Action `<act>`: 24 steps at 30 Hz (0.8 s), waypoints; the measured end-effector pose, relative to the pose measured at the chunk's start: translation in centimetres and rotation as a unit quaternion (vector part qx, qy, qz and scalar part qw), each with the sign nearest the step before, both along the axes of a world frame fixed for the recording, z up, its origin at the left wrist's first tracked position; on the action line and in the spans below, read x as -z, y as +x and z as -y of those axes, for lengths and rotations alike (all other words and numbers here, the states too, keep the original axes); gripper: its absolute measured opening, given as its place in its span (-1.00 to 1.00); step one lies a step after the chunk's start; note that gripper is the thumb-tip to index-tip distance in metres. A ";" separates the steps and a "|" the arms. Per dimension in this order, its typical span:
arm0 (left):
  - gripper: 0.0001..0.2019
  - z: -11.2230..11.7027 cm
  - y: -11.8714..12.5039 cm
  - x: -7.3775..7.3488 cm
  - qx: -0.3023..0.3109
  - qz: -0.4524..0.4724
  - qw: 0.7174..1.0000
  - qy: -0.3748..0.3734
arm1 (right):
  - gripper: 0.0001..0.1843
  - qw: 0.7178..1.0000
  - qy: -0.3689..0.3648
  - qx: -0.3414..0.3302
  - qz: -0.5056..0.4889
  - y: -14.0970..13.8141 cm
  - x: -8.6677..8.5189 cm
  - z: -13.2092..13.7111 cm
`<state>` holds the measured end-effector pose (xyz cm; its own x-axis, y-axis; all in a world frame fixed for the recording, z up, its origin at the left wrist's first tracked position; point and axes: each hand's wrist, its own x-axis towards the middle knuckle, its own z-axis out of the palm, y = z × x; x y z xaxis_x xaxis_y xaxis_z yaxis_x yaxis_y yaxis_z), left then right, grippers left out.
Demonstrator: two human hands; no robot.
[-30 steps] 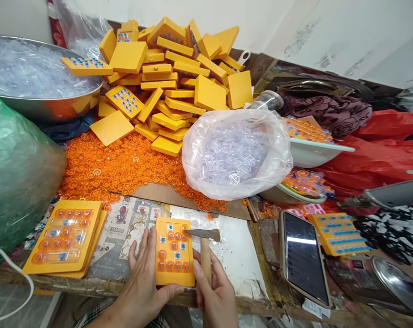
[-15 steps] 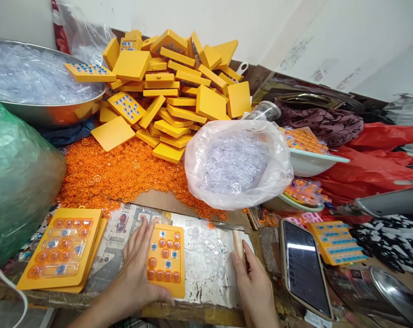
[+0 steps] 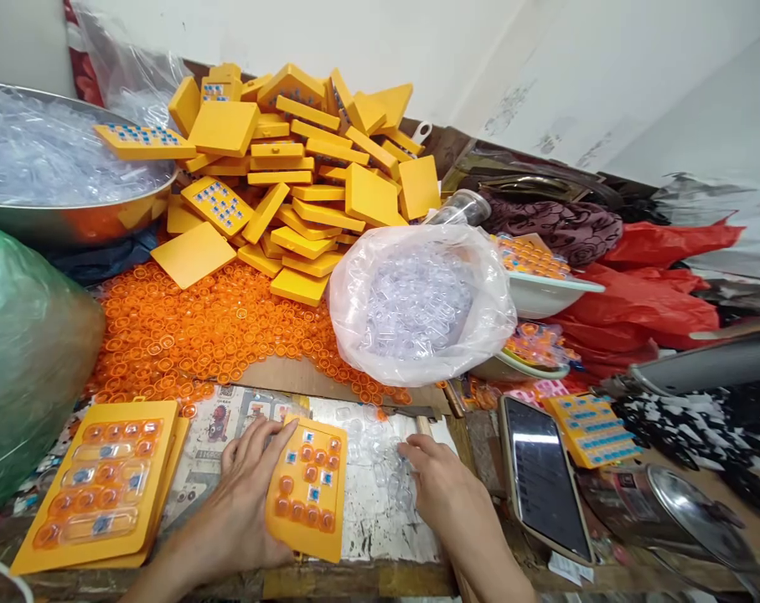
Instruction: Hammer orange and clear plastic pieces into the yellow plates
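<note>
My left hand [image 3: 245, 490] grips the left side of a yellow plastic panel [image 3: 304, 536] fitted with orange round caps and a few blue-and-white squares. The panel is slightly tilted on the worktop, its blister-like caps facing up. My right hand [image 3: 439, 486] reaches over small clear plastic pieces [image 3: 380, 456] right of the panel. Its fingers are extended, with the fingertips at the edge of those pieces and nothing visible in them. A hammer with a wooden handle [image 3: 423, 425] lies partly hidden under my right hand and forearm.
Stacked yellow panels [image 3: 147, 469] lie left. Orange caps [image 3: 204, 327] spread behind, below a pile of yellow cases [image 3: 310, 193]. A white bag [image 3: 348, 327] holds clear pieces. At the right are a phone [image 3: 543, 477] and a lidded pot [image 3: 624, 511]. A green bag [image 3: 33, 360] bulges at far left.
My right hand has let go of the hammer handle and moved left to the clear pieces. My left hand has tilted the panel a little. The view has shifted slightly right.
</note>
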<state>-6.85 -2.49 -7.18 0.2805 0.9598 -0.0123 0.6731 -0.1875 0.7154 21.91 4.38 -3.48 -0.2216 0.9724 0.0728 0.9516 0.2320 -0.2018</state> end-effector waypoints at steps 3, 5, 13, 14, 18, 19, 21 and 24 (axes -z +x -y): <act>0.22 0.0 0.0 -0.1 -0.008 0.024 1.000 0.000 | -0.48 1.000 0.011 -0.018 -0.014 -0.4 1.0 0.4; 0.40 -0.7 0.1 -0.6 -0.028 0.054 0.997 -0.048 | -0.51 0.999 0.024 -0.023 -0.037 -0.6 1.6 0.8; 0.20 -6.0 2.3 -2.4 -0.026 0.090 0.993 -0.077 | -0.63 0.988 0.027 0.007 -0.154 -0.4 2.3 0.8; 0.23 -6.1 2.4 -2.3 -0.018 0.087 0.994 -0.070 | -0.63 0.985 0.025 0.021 -0.172 -0.3 2.2 0.7; 0.16 -5.2 1.6 -1.7 -0.058 0.098 0.990 -0.079 | -0.70 0.960 0.019 0.084 -0.268 -1.2 1.4 1.1; 0.10 -4.8 1.3 -1.5 -0.076 0.102 0.988 -0.083 | -0.74 0.949 0.017 0.100 -0.298 -1.8 1.2 1.5; -0.09 -3.9 0.8 -1.1 -0.097 0.118 0.985 -0.086 | -0.76 0.921 0.010 0.133 -0.367 -3.7 1.2 2.9; -0.37 -2.6 0.9 -0.3 -0.107 0.138 0.982 -0.074 | -0.74 0.863 -0.011 0.181 -0.472 -7.3 2.0 4.9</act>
<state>-5.91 0.11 -6.84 0.0848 0.9906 -0.1076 0.4617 0.0567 0.8852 14.58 -0.52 -5.51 0.2443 0.9691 0.0349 0.3693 -0.0597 -0.9274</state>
